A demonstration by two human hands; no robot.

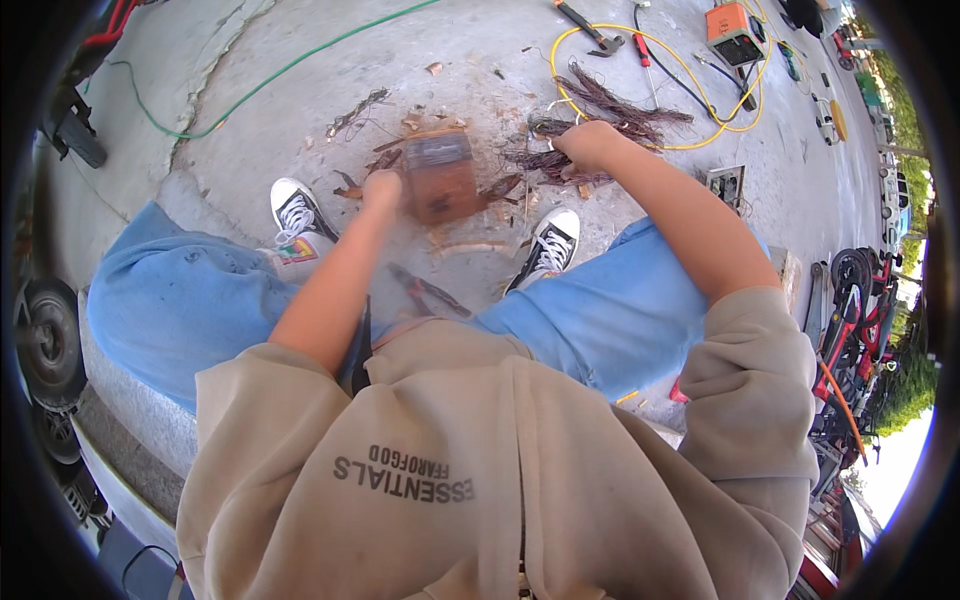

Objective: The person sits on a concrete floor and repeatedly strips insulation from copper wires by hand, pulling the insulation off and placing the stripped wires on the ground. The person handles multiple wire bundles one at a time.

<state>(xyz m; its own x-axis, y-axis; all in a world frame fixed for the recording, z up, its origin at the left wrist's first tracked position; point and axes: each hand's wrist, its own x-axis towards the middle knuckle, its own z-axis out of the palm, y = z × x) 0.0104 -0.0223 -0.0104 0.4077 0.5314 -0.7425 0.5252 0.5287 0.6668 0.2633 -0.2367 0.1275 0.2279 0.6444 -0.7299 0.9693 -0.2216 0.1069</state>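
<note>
On the concrete between my shoes stands a brown wooden block (442,190) with a grey strip along its far end. My left hand (382,190) is closed at the block's left side; its fingers are mostly hidden, so what they grip is unclear. Farther right, my right hand (590,147) is closed over a bundle of thin dark reddish wires (625,112). A small pale bit shows at its fingertips, too small to name. Red-handled pliers (425,292) lie close to me between my legs, slightly hazy.
Wood chips surround the block. Beyond the wires lie a hammer (592,28), a red-handled screwdriver (642,50) and a yellow cable (556,72) looping by an orange machine (735,35). A green hose (290,75) crosses the floor at far left. Wheels (52,335) stand at left.
</note>
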